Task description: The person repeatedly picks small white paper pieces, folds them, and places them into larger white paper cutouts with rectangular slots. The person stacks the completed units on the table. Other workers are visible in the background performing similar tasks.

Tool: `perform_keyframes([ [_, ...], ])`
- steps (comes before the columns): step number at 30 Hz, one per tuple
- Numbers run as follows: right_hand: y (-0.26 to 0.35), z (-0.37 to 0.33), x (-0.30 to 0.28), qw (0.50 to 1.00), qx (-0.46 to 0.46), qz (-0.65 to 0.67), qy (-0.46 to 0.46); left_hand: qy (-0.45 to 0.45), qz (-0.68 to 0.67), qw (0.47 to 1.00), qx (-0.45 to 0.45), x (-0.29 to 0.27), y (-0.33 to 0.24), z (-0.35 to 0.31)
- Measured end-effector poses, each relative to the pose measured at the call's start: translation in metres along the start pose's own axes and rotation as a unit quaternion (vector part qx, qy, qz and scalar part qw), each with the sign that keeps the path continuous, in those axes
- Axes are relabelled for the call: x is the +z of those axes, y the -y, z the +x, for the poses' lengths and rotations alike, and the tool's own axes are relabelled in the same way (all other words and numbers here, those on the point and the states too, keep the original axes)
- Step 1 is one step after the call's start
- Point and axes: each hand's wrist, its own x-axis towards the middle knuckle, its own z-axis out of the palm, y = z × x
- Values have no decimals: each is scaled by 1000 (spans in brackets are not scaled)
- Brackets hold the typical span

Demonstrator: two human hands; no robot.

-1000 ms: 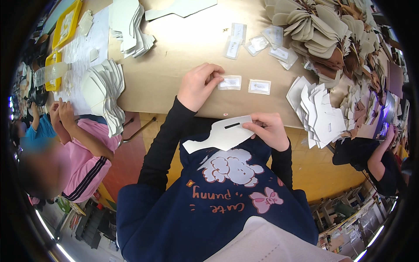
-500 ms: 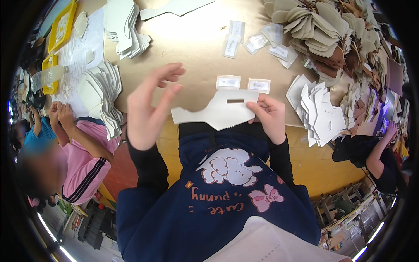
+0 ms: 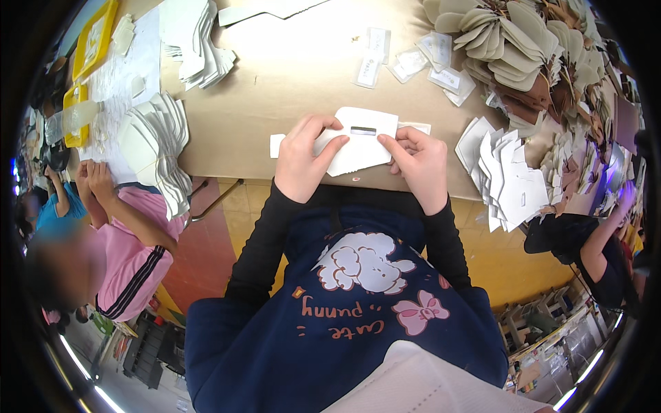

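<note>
A flat white cut-out piece [image 3: 359, 153] with a narrow slot is held up near the table's front edge. My left hand [image 3: 303, 162] pinches its left part, thumb on top beside the slot. My right hand [image 3: 423, 165] grips the right edge, thumb on the face and fingers curled behind. The table shows through the slot. The piece's narrow left end [image 3: 276, 146] sticks out past my left hand. A small labelled packet [image 3: 423, 128] is partly covered by the piece and my right fingers.
White piece stacks [image 3: 155, 141] stand at left, more white pieces [image 3: 511, 175] at right. Several clear packets [image 3: 368, 69] lie beyond my hands. Bundled beige and brown pieces [image 3: 513, 48] heap at far right. Yellow trays [image 3: 77, 96] are far left, near a person in pink [image 3: 141, 261].
My left hand has come right and down onto the white piece, closing on it. The piece has moved slightly away from me, and both hands now hold it.
</note>
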Motion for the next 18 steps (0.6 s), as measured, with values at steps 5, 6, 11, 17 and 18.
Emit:
perform_keyframes([
  [5, -4, 6, -3, 997, -27, -71, -18, -10, 8, 999, -35, 5, -4, -2],
  [6, -6, 8, -3, 996, -21, -87, -22, -15, 5, 999, -37, 6, -5, -3],
  [11, -10, 11, -4, 996, -28, -78, -12, -25, 5, 999, -37, 7, -3, -2],
  [17, -10, 10, -4, 997, -27, -70, -14, -20, 7, 999, -37, 8, -1, 0],
  [18, -10, 10, -4, 998, -22, -65, -12, -20, 6, 999, -37, 8, -1, 0],
])
